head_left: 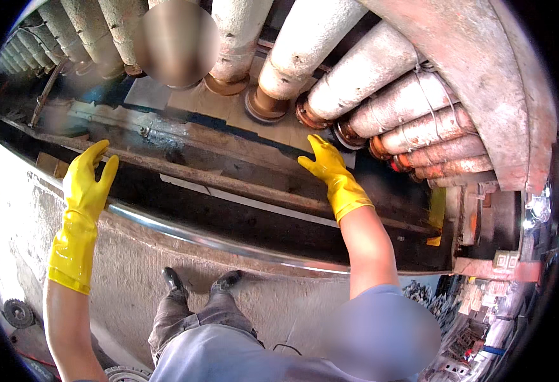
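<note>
— Fingers of the yellow-gloved left hand (86, 183) and right hand (332, 167) stand parted from their thumbs, with nothing visible between them. Where does the long brown bar (241, 185) lie?

— Lengthwise in the trough (247, 226), between its near metal rim (190, 235) and the brown sheet (222, 111) farther in. Its long axis runs roughly along that rim, from left end toward right end.

— Which hand is nearer?

— The left: its fingertips appear over or just beside the bar, toward the trough's left end; contact cannot be told. The right fingers reach past the bar, which lies on their near-rim side, and point toward the sheet.

— And outermost?

— Pale cylinders (318, 44), ranged along the trough's far edge.
</note>
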Tool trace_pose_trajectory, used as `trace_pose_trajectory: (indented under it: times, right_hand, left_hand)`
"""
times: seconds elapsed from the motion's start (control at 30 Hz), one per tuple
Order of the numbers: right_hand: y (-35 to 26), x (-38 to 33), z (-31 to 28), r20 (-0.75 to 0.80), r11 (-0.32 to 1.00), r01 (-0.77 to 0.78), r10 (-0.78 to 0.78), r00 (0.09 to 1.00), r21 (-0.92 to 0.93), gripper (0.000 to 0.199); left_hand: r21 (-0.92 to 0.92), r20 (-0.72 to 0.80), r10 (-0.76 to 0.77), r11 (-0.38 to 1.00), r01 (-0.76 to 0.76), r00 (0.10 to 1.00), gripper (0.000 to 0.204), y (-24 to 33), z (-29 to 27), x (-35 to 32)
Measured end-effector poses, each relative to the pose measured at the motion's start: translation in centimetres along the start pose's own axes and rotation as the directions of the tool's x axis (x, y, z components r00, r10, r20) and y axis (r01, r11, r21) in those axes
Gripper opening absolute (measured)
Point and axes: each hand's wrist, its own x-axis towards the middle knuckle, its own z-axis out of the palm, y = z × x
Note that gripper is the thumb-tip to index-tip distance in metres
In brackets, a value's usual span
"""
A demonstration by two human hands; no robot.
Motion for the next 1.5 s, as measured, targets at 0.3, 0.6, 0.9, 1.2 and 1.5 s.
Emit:
trace_pose_trajectory:
  times: [0.3, 0.6, 0.9, 1.2, 1.5]
  right_hand:
    - [0.6, 1.2, 1.1, 0.096, 0.997, -0.07, 0.072, 0.993, -0.024, 0.105]
    - [2.1, -1.0, 3.6, 0.107, 0.923, 0.128, -0.096, 0.99, -0.362, 0.098]
    - [1.5, -3.1, 1.5, 0.039, 0.878, 0.285, -0.293, 0.955, -0.385, 0.061]
    - [-0.1, -6.9, 1.9, -0.22, 0.883, 0.039, -0.159, 0.962, -0.467, 0.034]
    - [-11.0, -27.8, -12.9, -0.525, 0.991, 0.025, -0.091, 0.846, -0.131, 0.01]
  left_hand:
    - [-0.019, 0.025, -0.016, 1.0, 0.017, 1.0, 0.046, 0.6, -1.7, -1.8]
    - [0.024, 0.047, -0.018, 1.0, 0.017, 0.999, 0.048, 0.2, -2.4, -4.3]
    - [-0.012, -0.011, -0.003, 1.0, 0.003, 1.0, 0.047, -1.2, -3.1, -7.4]
    - [-0.039, -0.03, 0.06, 0.997, -0.062, 0.998, 0.045, -3.1, -3.8, -9.0]
    - [-0.121, -0.093, 0.174, 0.975, -0.184, 0.98, 0.045, -6.5, -4.2, -11.5]
